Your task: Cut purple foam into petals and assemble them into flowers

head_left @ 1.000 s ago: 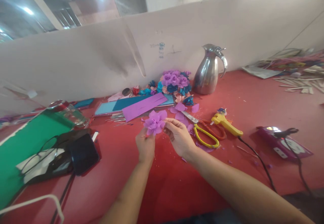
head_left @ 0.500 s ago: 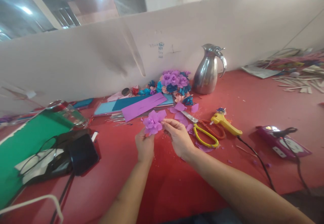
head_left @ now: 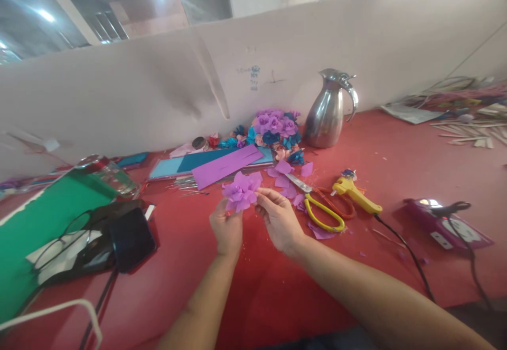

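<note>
A purple paper flower [head_left: 241, 190] is held up over the red table, its petals spread around a ruffled centre. My left hand [head_left: 226, 231] grips it from below, the fingers partly hidden by the petals. On its right edge, a petal is pinched between the thumb and fingertips of my right hand [head_left: 279, 219]. Loose purple petals [head_left: 283, 181] lie just beyond that hand, beside scissors [head_left: 324, 214] with one yellow and one red handle. A yellow glue gun [head_left: 356, 194] rests further right.
Behind the flower lie a purple paper strip [head_left: 225, 168] and thin wires [head_left: 188, 182]. Finished paper flowers [head_left: 273, 125] are heaped near a steel jug [head_left: 325, 110]. A phone [head_left: 132, 239] is on the left, a power strip [head_left: 447, 223] on the right.
The view has shifted slightly. Both hands keep hold of the flower, and my right fingers have moved a little along its petal edge.
</note>
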The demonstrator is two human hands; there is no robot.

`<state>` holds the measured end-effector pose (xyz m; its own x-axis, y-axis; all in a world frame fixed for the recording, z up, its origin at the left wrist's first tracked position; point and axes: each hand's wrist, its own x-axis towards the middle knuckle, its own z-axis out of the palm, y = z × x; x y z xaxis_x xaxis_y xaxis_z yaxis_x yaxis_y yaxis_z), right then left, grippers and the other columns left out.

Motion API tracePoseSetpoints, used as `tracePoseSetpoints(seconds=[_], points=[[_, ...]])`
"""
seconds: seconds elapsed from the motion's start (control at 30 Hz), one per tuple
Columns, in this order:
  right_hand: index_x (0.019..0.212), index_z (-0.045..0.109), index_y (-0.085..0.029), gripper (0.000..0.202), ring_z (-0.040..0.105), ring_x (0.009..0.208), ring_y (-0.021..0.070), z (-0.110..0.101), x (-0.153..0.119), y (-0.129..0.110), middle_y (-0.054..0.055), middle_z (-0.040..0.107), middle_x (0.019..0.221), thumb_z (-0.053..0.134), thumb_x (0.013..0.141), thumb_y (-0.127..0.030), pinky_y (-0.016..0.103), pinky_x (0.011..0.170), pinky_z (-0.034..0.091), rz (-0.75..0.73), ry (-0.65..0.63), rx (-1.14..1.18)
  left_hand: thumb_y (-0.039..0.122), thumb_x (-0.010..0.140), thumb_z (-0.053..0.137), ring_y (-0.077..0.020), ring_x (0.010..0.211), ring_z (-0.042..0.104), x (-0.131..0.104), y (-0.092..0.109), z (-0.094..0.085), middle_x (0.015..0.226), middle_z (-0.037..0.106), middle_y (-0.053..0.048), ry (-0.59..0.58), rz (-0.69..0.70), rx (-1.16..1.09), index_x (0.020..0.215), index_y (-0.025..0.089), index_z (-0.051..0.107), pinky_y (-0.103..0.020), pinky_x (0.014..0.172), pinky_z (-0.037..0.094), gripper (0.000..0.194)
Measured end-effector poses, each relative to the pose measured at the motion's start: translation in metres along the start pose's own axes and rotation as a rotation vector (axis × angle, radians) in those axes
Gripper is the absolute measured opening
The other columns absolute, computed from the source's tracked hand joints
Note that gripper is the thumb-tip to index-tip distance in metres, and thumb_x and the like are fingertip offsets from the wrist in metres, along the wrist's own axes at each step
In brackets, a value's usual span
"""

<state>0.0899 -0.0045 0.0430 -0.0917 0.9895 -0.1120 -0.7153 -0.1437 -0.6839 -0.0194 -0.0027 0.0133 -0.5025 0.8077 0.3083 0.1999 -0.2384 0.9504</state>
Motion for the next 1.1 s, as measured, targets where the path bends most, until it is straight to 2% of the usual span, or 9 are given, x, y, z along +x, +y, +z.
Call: tracePoseSetpoints(seconds=[0.2,0.3,0.43,0.73,0.9,1.1], points=[[0.069,0.071,-0.018,0.019,0.048,0.058,0.0074,-0.0003,-0.0010,0.0018,-0.003,0.063,0.065,0.081,0.058,-0.029,0.022,0.059,0.037,-0.017,0.035,0.005,0.027,0.074,0.066,-0.0160,0.068,0.058,0.0008,0.0045,-0.0044,0.073,0.069,0.000,-0.020,0.180,0.251,0.080,0.019,0.074,-0.026,0.066,0.043,0.013],[0.069,0.071,-0.018,0.019,0.047,0.058,0.0066,0.0000,-0.0012,0.0024,-0.003,0.064,0.067,0.081,0.057,-0.029,0.022,0.059,0.037,-0.008,0.056,0.013,0.027,0.075,0.063,-0.0175,0.069,0.059,0.0010,0.0061,-0.0049,0.073,0.069,-0.002,-0.010,0.249,0.315,0.079,0.019,0.074,-0.027,0.066,0.044,0.013],[0.069,0.072,-0.018,0.020,0.048,0.059,0.0068,0.0001,-0.0010,0.0025,-0.003,0.063,0.067,0.081,0.056,-0.030,0.022,0.060,0.038,0.001,0.059,0.022,0.026,0.077,0.061,-0.0205,0.077,0.062,0.0007,0.0067,-0.0047,0.083,0.072,-0.005,0.001,0.319,0.354,0.087,0.020,0.074,-0.029,0.070,0.045,0.018],[0.069,0.071,-0.019,0.018,0.045,0.057,0.0068,-0.0023,0.0004,0.0068,-0.003,0.062,0.067,0.080,0.057,-0.028,0.022,0.058,0.037,0.005,0.061,0.016,0.025,0.077,0.060,-0.0201,0.074,0.062,0.0007,0.0093,-0.0042,0.077,0.072,-0.006,0.006,0.366,0.415,0.085,0.020,0.075,-0.030,0.070,0.046,0.018],[0.069,0.070,-0.019,0.018,0.047,0.059,0.0081,-0.0026,0.0010,0.0064,-0.004,0.058,0.062,0.078,0.058,-0.030,0.022,0.059,0.036,0.004,0.034,-0.003,0.022,0.077,0.059,-0.0198,0.076,0.063,0.0021,0.0079,-0.0042,0.079,0.072,-0.006,-0.032,0.382,0.414,0.086,0.019,0.075,-0.029,0.070,0.046,0.018],[0.067,0.068,-0.020,0.018,0.046,0.060,0.0095,-0.0030,0.0010,0.0073,-0.003,0.057,0.060,0.078,0.059,-0.032,0.023,0.060,0.037,0.002,0.027,-0.034,0.022,0.076,0.060,-0.0200,0.075,0.063,0.0030,0.0085,-0.0053,0.077,0.072,-0.006,-0.036,0.344,0.421,0.081,0.019,0.074,-0.030,0.072,0.045,0.016]])
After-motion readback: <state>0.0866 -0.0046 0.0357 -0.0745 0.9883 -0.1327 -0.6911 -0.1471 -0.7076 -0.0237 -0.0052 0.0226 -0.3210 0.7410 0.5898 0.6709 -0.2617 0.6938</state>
